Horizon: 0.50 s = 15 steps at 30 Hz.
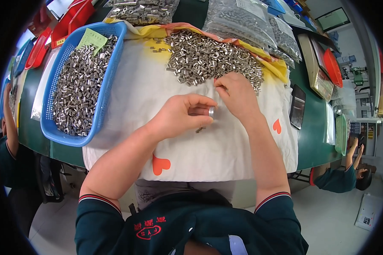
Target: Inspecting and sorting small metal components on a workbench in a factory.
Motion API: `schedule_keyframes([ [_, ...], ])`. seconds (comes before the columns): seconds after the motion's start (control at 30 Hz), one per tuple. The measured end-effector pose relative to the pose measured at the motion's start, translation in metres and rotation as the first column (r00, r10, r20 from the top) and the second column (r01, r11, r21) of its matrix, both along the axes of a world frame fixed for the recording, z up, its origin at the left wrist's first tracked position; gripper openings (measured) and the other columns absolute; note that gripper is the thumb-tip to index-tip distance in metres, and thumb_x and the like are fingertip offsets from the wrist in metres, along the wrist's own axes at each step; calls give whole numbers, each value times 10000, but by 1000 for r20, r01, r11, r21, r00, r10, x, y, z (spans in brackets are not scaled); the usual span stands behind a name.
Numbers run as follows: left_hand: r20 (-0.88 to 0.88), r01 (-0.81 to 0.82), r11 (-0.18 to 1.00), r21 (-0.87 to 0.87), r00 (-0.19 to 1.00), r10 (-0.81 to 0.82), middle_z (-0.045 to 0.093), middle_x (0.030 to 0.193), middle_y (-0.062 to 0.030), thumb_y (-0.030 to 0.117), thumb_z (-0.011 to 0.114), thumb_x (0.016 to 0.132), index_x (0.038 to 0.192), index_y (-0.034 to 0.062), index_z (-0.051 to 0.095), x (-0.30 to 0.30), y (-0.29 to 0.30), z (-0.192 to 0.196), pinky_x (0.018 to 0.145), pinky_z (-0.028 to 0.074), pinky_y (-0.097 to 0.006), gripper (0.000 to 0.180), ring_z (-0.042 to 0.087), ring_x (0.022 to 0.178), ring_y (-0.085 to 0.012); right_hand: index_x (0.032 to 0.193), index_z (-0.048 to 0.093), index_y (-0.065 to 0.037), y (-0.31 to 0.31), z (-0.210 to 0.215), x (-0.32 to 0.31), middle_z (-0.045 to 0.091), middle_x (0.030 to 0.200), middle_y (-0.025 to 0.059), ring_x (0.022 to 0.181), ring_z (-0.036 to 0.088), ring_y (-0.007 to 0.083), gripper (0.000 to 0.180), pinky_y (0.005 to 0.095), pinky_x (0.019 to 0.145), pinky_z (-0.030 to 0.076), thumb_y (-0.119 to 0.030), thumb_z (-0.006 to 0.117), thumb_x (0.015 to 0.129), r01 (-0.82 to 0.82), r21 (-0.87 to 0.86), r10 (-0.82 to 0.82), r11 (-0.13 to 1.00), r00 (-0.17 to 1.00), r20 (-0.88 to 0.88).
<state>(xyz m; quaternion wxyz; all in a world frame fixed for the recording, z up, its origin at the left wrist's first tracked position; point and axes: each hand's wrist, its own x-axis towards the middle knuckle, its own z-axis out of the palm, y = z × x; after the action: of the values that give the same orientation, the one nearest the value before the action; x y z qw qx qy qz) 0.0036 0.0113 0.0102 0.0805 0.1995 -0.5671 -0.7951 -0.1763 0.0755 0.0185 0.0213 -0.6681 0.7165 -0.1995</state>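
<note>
My left hand (185, 112) is curled over the white cloth, pinching a short silver metal cylinder (211, 111) between thumb and fingers. Just below its fingertips, a small metal piece (201, 129) lies on the cloth. My right hand (237, 94) is at the near edge of a spread heap of small metal sleeves (212, 57). Its thumb and fingers are pressed together; a tiny red spot shows by the fingertips, but what they hold is too small to make out. The two hands are close together without touching.
At left stands a blue basket (104, 91) full of similar sleeves, with a green note (92, 40) on top. Bags of metal parts (242, 25) line the back. A phone (298, 107) lies at right. Other people (338, 178) sit at both sides.
</note>
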Motion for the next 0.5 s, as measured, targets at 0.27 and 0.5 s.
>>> schedule_keyframes([
  [0.27,-44,-180,980,84,982,185,579,1013,-42,-31,596,761,1131,-11,501,0,-6,-3,793,461,-226,382,563,883,-98,815,603,-4,30,21,28,590,790,13,716,532,95,87,226,667,419,25,578,737,19,-11,-4,1000,659,752],
  [0.5,75,-140,986,-90,986,147,592,953,-7,-15,621,751,1107,21,550,0,-6,0,744,450,-187,365,545,835,-56,769,602,-17,31,25,36,602,748,58,675,566,157,67,261,606,446,-31,607,704,57,3,-48,998,812,581],
])
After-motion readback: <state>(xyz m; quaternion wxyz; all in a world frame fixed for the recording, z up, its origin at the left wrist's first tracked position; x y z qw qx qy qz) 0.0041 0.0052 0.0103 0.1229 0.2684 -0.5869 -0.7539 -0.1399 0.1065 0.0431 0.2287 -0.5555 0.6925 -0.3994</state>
